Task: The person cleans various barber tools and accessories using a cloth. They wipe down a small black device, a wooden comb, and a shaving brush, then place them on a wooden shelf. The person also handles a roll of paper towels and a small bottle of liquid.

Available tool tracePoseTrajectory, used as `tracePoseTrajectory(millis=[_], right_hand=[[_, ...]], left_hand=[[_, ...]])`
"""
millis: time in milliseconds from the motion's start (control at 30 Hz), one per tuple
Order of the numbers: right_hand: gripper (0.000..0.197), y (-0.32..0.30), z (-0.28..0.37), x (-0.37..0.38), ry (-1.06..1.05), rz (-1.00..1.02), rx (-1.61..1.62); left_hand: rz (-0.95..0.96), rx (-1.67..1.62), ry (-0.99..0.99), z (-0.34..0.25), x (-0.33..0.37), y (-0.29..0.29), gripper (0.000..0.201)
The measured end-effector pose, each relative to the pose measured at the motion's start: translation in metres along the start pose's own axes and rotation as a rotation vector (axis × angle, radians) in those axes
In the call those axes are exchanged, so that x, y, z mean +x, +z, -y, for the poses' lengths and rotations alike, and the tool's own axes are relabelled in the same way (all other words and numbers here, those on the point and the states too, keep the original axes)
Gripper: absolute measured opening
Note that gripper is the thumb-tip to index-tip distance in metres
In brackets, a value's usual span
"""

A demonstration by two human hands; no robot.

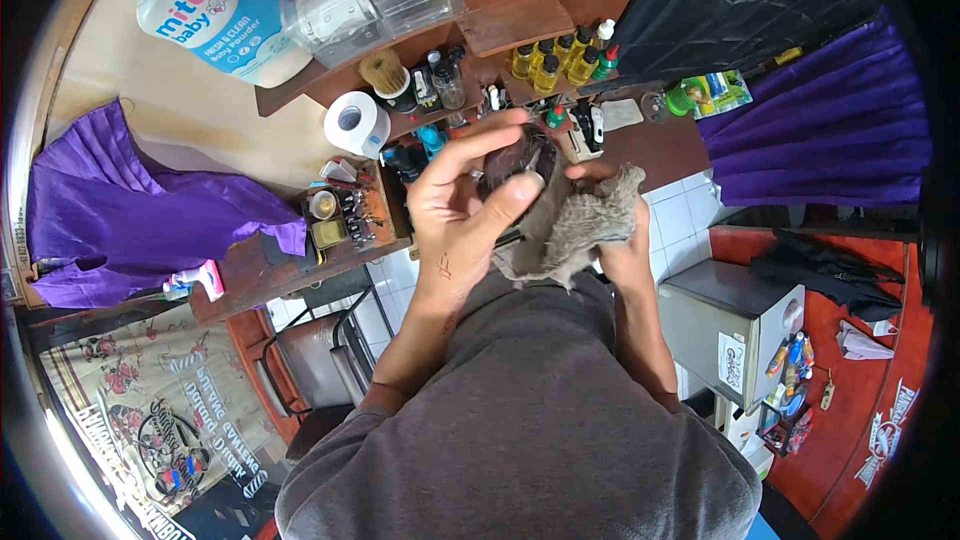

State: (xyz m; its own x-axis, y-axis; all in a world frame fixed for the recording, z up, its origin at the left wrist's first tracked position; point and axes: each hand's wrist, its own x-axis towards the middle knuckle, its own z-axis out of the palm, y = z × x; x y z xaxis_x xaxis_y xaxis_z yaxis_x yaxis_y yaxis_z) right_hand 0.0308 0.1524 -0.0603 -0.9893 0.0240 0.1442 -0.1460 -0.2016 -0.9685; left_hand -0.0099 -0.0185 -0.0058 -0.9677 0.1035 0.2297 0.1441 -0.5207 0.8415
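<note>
In front of my chest, my left hand (455,185) is curled round a dark, rounded object (512,162), thumb on the near side and fingers over the top. I cannot make out what kind of thing it is. My right hand (628,245) grips a worn grey-brown cloth (590,230) that hangs in folds between the hands. Most of the right fingers are hidden behind this cloth. The cloth's left part reaches up against the dark object.
Ahead are wooden shelves with a powder bottle (215,15), a toilet roll (357,125), a brush (383,72) and several yellow bottles (545,72). Hair clippers (590,128) lie beyond my hands. A chair (318,355) stands left, a grey cabinet (725,320) right. Purple curtains (820,125) hang at the sides.
</note>
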Motion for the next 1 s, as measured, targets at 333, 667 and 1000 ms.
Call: tracePoseTrajectory(millis=[333,667,1000], right_hand=[[0.043,0.020,-0.002,0.002,0.175,-0.084,0.390],[0.059,0.012,-0.005,0.007,0.174,-0.045,0.447],[0.047,-0.011,-0.018,0.020,0.156,0.028,0.337]], left_hand=[[0.094,0.440,0.261,0.018,0.006,0.010,0.055],[0.093,0.842,0.193,0.020,0.009,0.004,0.054],[0.140,0.554,-0.275,0.032,0.018,-0.008,0.032]])
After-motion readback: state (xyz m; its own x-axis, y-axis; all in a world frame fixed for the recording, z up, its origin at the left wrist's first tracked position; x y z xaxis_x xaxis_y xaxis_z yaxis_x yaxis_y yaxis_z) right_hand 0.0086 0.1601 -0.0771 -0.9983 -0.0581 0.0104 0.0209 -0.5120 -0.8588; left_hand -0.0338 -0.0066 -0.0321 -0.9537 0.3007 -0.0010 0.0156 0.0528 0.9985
